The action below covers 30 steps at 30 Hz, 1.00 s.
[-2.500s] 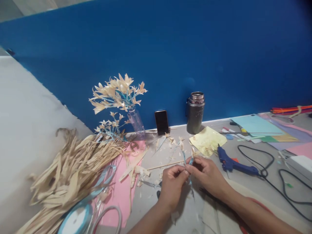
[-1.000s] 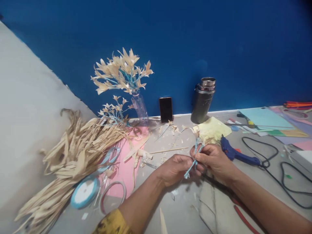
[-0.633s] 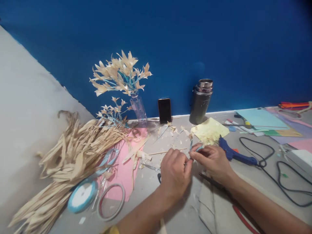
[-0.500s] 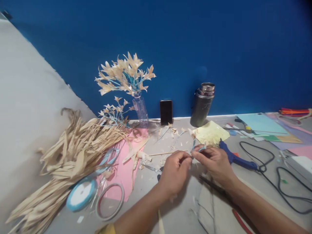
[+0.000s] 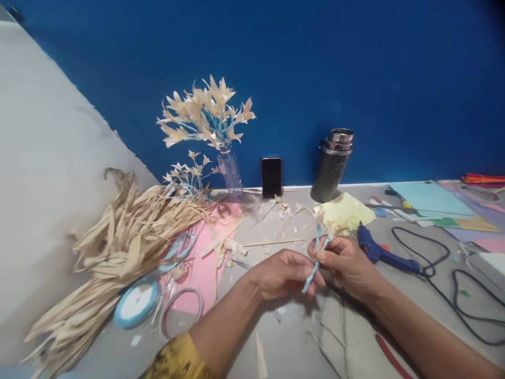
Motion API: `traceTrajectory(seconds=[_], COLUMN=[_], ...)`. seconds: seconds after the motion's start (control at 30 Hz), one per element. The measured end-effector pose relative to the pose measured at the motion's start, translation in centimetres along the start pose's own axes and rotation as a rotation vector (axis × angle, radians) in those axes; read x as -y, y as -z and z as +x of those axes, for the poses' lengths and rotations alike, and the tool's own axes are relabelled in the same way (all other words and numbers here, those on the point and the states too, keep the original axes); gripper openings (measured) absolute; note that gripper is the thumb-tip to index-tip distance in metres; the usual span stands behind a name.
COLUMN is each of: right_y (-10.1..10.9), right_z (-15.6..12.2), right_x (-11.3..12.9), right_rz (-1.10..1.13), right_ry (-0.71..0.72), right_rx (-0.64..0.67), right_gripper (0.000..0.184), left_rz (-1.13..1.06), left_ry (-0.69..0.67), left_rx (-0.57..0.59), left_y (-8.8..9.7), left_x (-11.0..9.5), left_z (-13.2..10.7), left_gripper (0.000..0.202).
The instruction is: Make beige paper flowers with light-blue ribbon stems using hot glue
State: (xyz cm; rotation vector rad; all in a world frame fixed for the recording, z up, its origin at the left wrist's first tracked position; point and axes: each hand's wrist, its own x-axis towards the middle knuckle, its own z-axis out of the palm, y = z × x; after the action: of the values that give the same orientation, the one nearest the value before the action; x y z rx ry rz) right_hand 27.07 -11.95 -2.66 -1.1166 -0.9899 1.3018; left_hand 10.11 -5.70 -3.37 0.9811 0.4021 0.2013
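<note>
My right hand (image 5: 347, 263) pinches a light-blue wrapped flower stem (image 5: 315, 269) between thumb and fingers. The stem forks above the grip, with pale dried petals at its upper end. My left hand (image 5: 282, 273) is at the stem's lower part, its thumb beside the stem and its fingers behind it. The stem's lower tip sticks out in front of those fingers. A blue glue gun (image 5: 389, 255) lies just right of my right hand. Scissors (image 5: 240, 264) lie partly hidden behind my left hand.
Dried husks (image 5: 118, 258), a light-blue ribbon roll (image 5: 138, 303) and a tape ring (image 5: 199, 305) lie left on pink paper (image 5: 197, 273) and the table. A flower-filled bottle (image 5: 231, 173), a phone (image 5: 271, 178) and a flask (image 5: 333, 166) stand by the wall. Cables (image 5: 450, 258) curl at right.
My left hand has turned and its fingers have loosened and stretched out. The stem's lower end now shows between my hands. The view has shifted slightly.
</note>
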Motion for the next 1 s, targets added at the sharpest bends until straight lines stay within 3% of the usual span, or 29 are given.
traceTrajectory(seconds=[0.07, 0.2, 0.27, 0.4, 0.57, 0.73, 1.0], right_y=[0.1, 0.0, -0.2, -0.6, -0.8, -0.5, -0.8], right_z=[0.0, -0.1, -0.2, -0.3, -0.1, 0.1, 0.3], right_x=[-0.1, 0.1, 0.3, 0.3, 0.0, -0.1, -0.6], right_rz=[-0.089, -0.451, -0.586, -0.606, -0.519, -0.485, -0.382], right_ry=[0.039, 0.199, 0.27, 0.274, 0.273, 0.289, 0.284], right_rx=[-0.068, -0.293, -0.363, -0.408, -0.395, -0.335, -0.441], right_gripper=[0.037, 0.026, 0.026, 0.026, 0.022, 0.021, 0.014], left_rz=[0.145, 0.759, 0.923, 0.752, 0.484, 0.165, -0.313], left_ry=[-0.026, -0.327, -0.454, -0.403, -0.381, -0.336, -0.322], left_rx=[-0.099, -0.634, -0.743, -0.643, -0.651, -0.619, -0.519], left_y=[-0.6, -2.3, -2.8, -2.9, -2.4, -2.2, -2.8], left_x=[0.0, 0.4, 0.8, 0.9, 0.5, 1.5, 2.7], left_z=[0.1, 0.3, 0.5, 0.6, 1.0, 1.7, 2.3], left_gripper=[0.037, 0.02, 0.016, 0.017, 0.02, 0.022, 0.033])
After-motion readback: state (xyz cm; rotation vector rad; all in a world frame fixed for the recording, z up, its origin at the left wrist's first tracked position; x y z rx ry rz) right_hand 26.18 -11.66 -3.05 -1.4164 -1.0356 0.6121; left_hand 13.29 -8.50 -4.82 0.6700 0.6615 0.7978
